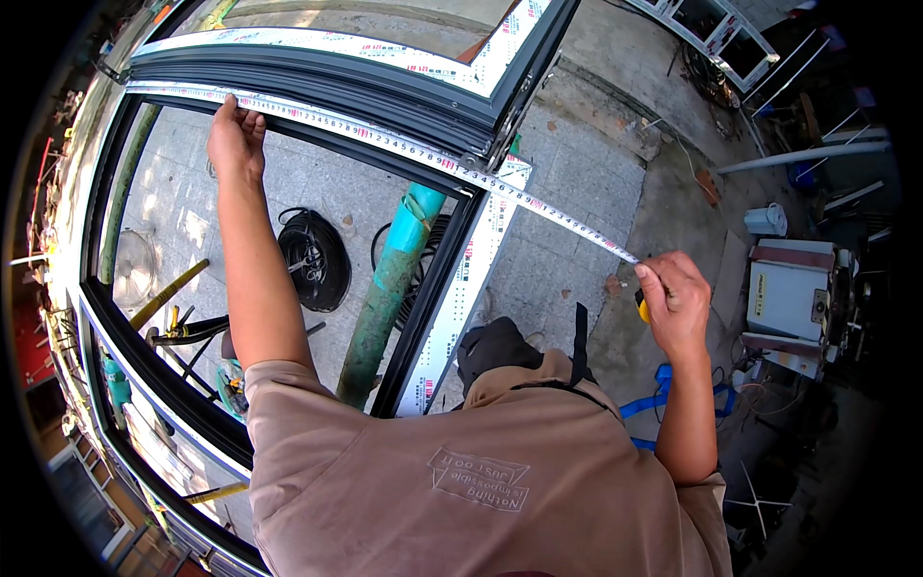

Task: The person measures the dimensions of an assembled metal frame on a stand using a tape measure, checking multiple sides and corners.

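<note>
A white tape measure blade (577,227) runs along a dark window frame (317,82) and reaches past its right corner. My right hand (676,300) is closed around the tape measure, out beyond the frame on the right; a bit of its yellow case (643,307) shows under the thumb. My left hand (237,144) pinches the blade against the frame's bar, thumb on top and fingers curled below. White printed protective film (478,255) covers parts of the frame. The blade's far left end is too small to make out.
Under the frame stands a green and turquoise pole (392,279). A coil of black cable (313,260) lies on the paved floor. To the right are a light metal box-shaped machine (790,293), a white bucket (766,220) and a blue object (663,385). Another framed window (716,34) stands at the back right.
</note>
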{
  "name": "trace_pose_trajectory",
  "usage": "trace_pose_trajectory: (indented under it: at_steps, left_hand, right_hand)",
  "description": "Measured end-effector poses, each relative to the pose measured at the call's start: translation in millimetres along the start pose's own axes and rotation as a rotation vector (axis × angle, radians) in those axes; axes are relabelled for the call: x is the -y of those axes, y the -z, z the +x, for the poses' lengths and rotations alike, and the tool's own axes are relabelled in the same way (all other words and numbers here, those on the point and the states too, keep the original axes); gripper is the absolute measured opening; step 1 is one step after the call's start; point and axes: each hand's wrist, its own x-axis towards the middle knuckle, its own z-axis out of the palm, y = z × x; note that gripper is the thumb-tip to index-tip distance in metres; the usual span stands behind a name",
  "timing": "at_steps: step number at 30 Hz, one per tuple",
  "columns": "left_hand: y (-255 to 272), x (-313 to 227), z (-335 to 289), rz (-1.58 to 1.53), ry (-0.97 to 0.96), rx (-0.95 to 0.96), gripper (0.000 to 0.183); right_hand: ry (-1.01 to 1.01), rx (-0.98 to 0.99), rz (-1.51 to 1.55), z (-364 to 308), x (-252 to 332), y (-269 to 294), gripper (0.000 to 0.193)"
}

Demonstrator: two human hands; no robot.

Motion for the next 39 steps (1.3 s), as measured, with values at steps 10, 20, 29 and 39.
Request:
trace_pose_trajectory:
  at_steps: [10,20,29,39]
  left_hand:
    - [3.4,0.9,2.5,0.001,-0.003,0.009,0.02]
    - [2.8,2.1,3.9,0.005,-0.006,0.012,0.019]
    - [2.1,0.2,1.4,0.007,-0.003,0.017,0.019]
    - [1.8,0.1,1.0,0.004,-0.002,0.016,0.018]
  right_hand:
    - [-0.004,0.001,0.013,0.3,0.0,-0.7,0.013]
    - [-0.01,0.001,0.006,-0.5,0.2,-0.8,0.013]
    - [0.002,0.001,0.001,0.1,0.6,-0.8,0.013]
    - [0.004,-0.001,0.006,-0.5,-0.7,-1.8,0.013]
